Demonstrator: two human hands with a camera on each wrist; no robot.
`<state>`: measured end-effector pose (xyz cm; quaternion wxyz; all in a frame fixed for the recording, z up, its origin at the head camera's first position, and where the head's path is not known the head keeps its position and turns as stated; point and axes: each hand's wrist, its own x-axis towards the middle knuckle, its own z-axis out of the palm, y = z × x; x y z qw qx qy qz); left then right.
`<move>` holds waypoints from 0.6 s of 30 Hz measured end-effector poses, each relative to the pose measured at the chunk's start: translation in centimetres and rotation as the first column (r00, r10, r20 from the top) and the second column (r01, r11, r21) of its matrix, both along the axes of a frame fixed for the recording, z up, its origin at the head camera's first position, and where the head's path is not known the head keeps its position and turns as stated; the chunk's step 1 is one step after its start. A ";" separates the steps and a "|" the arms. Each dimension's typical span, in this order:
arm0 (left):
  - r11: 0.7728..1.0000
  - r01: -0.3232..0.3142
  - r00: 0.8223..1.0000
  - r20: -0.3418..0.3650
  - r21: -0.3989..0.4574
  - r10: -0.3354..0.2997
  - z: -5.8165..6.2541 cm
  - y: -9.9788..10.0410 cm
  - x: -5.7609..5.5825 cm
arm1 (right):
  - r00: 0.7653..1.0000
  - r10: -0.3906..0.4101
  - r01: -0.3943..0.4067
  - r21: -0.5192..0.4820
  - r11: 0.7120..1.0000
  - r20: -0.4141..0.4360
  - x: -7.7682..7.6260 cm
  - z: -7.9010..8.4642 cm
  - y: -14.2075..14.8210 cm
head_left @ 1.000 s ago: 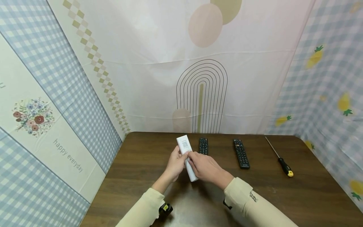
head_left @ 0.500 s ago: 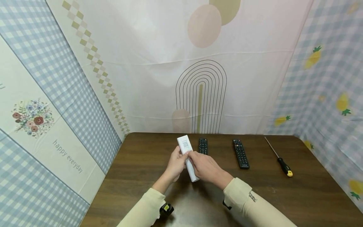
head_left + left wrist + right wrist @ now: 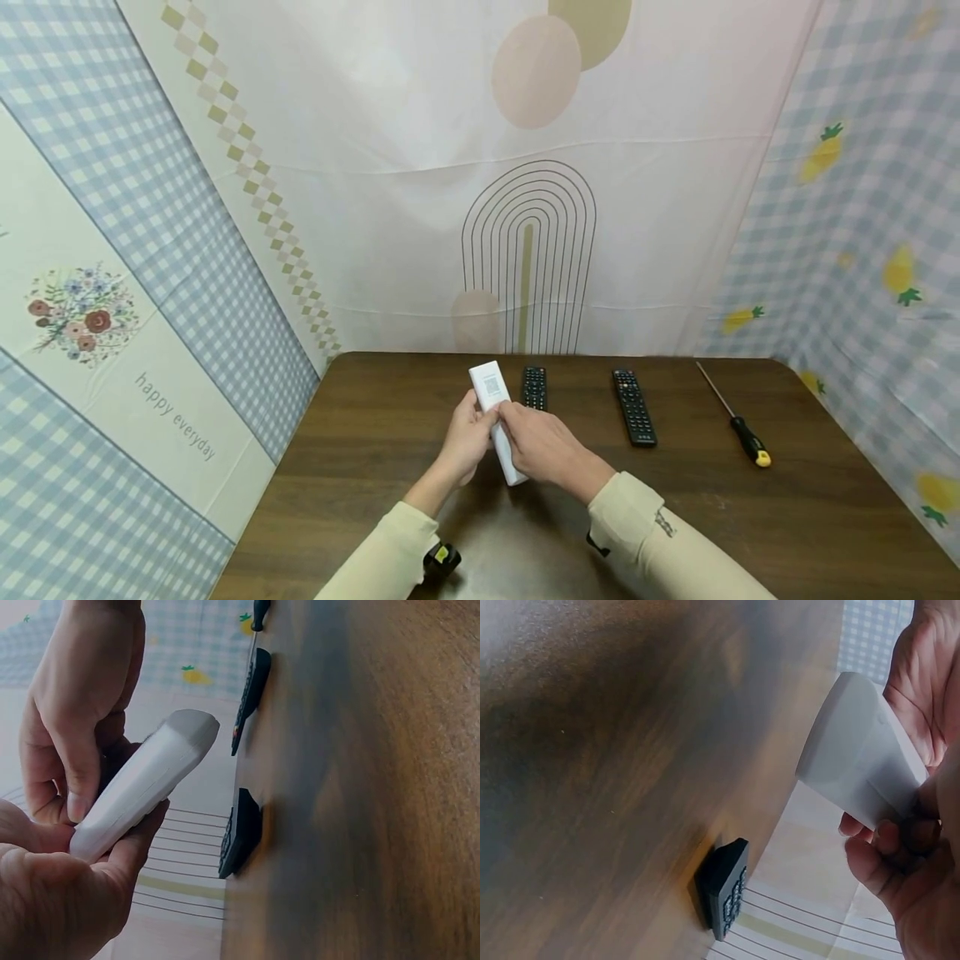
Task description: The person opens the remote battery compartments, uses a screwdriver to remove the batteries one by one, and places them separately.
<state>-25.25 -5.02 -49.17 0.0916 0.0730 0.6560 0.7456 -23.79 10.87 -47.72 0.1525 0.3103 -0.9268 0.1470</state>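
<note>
A pale patterned cloth (image 3: 390,250) hangs behind the surface (image 3: 360,450), a dark wood-grain top. The person's two arms reach over it in cream sleeves: the left sleeve (image 3: 382,550) and the right sleeve (image 3: 675,542), which bears a dark mark near the cuff. The left hand (image 3: 463,440) is closed round the white remote (image 3: 507,457) from its left, fingers beneath. The right hand (image 3: 551,446) grips it from the other side, fingers curled — both thumbs meet near its middle. The white remote is held up off the surface, at a slant, its far end leaning left. Beyond the right hand lies one black remote (image 3: 535,387), its near end hidden in the head view; a second black remote (image 3: 634,408) lies well apart to the right, buttons up. Farther right is a screwdriver (image 3: 741,427) — black handle, yellow butt, tip pointing away. Smallest is a printed label (image 3: 492,385) near the white remote's far end.
</note>
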 end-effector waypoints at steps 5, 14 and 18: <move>1.000 0.003 1.000 0.004 -0.014 -0.003 0.0 0.0 0.2 | 0.999 0.003 -0.003 0.009 1.000 0.032 0.0 0.2 0.1; 1.000 0.003 1.000 0.006 -0.024 -0.003 -0.2 0.2 0.1 | 0.994 0.017 -0.018 0.015 1.000 0.111 0.0 0.8 0.3; 1.000 0.006 1.000 0.002 -0.021 -0.006 -0.3 0.2 0.1 | 0.989 0.014 -0.016 0.013 1.000 0.146 0.0 1.0 0.4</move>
